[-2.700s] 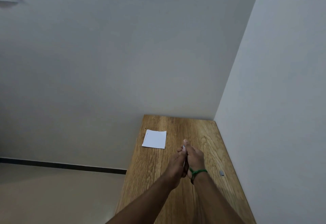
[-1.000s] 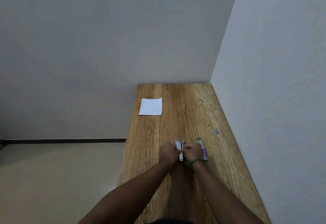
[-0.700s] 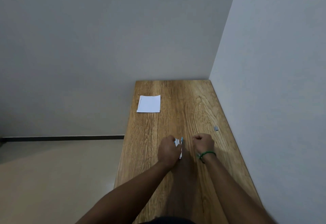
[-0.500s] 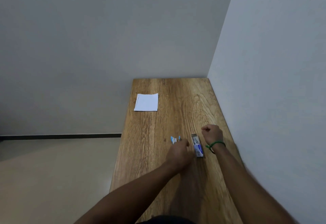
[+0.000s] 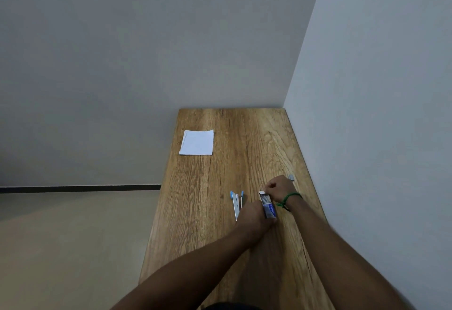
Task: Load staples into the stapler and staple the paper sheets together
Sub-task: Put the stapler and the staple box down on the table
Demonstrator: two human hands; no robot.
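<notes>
- One view only, from the head camera, looking down a long wooden tabletop [image 5: 195, 224] set into a room corner. Its far edge meets the back wall [image 5: 146, 53] and its right edge the side wall [image 5: 379, 114].
- Both hands meet at the staple box [image 5: 268, 206], which sits roughly midway along the tabletop and nearer the right edge than the left.
- Grip, left hand [image 5: 253, 214]: fingers curled round the near end of the staple box, grasping it. The back of the hand faces the camera and the fingertips are hidden.
- Grip, right hand [image 5: 278, 187]: fingers curled, pinching the far, open end of the box, where a white inner edge shows. There is a green band [image 5: 289, 197] on that wrist.
- The box is small, with blue and white print on the near half. The contents at the open end look greyish but are too small to make out.
- The stapler [image 5: 236, 202] lies on the tabletop just left of the left hand, swung open. Its silver rails and blue tips point toward the far edge, and its near end is hidden behind the hand. Contact with the hand: cannot tell.
- The paper sheets [image 5: 196, 142] are white and lie flat near the far left corner along the left edge, well apart from the hands and stapler.
- A small grey piece [image 5: 291, 177] lies by the right edge, just beyond the right hand. It is too small to identify.
- Past the left edge there is beige floor [image 5: 73, 248], with a dark skirting line [image 5: 73, 188] at the foot of the back wall.
</notes>
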